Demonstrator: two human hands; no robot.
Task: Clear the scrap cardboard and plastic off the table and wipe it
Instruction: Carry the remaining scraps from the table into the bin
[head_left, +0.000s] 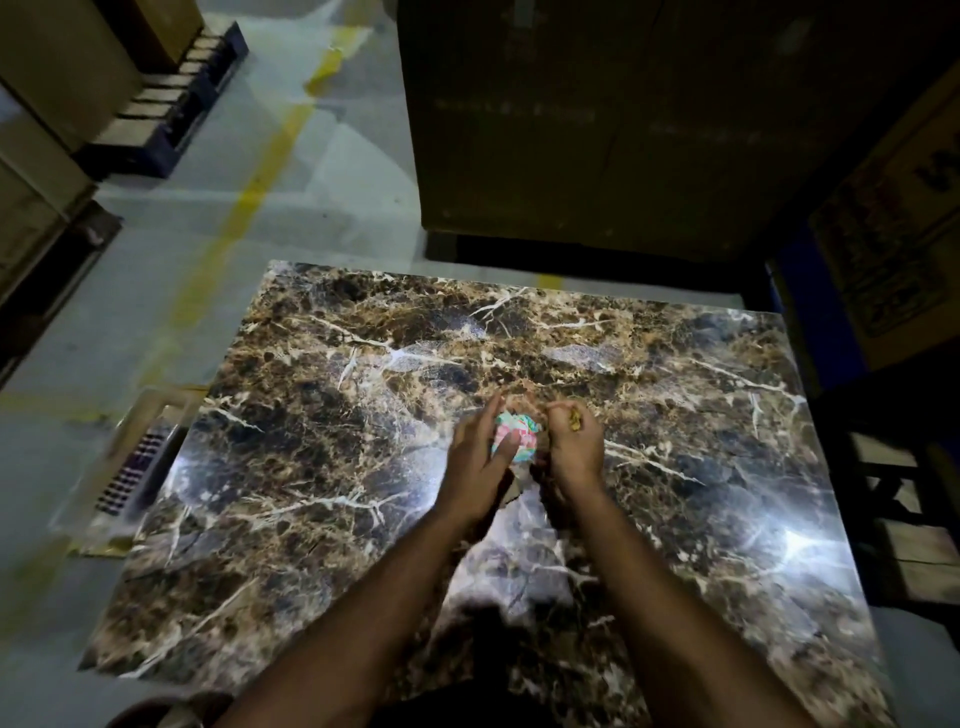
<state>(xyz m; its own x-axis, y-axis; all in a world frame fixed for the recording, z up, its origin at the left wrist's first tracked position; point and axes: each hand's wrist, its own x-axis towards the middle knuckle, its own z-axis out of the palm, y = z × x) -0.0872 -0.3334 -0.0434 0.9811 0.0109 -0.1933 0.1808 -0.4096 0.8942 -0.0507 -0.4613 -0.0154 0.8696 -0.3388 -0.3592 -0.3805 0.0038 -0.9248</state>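
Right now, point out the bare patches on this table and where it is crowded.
The marble table is bare left of the left hand, right of the right hand and along the far edge. The middle is crowded: both hands meet at the colourful cloth.

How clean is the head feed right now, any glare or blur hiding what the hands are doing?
Head view: dim room, bright glare patches on the marble table; left hand and right hand motion-blurred over a crumpled colourful scrap; wide-angle bending at the edges.
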